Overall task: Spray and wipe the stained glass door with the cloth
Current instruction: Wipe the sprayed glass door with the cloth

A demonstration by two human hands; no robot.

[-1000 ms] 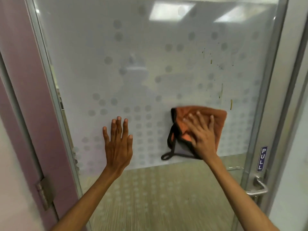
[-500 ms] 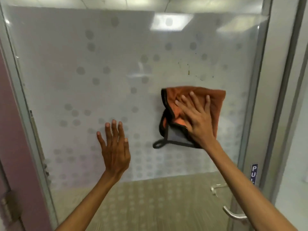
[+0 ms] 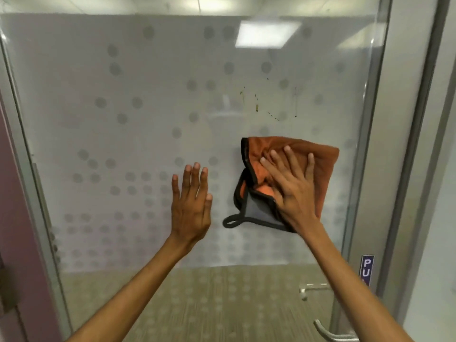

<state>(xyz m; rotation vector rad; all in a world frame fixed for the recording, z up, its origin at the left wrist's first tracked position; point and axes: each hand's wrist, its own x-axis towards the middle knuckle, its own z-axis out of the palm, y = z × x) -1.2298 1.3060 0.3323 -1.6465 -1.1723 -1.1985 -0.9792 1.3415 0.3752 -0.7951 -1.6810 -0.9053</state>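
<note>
A frosted glass door (image 3: 148, 124) with grey dots fills the view. Small brown stains (image 3: 257, 107) speckle the glass right of centre, just above the cloth. An orange cloth (image 3: 320, 164) with a black hem and grey underside is pressed flat against the glass by my right hand (image 3: 291, 191), fingers spread over it. My left hand (image 3: 191, 206) is raised, open-palmed, at the glass to the left of the cloth, holding nothing. No spray bottle is in view.
A metal door frame (image 3: 370, 169) runs down the right side, with a blue PULL sign (image 3: 367, 270) and a lever handle (image 3: 328, 334) below it. A mauve wall (image 3: 9, 218) borders the left. Carpet shows through the clear lower glass.
My right hand has slid the cloth up the glass toward the stains, covering the lower marks. My left hand has moved right, closer to the cloth. The view has tilted up.
</note>
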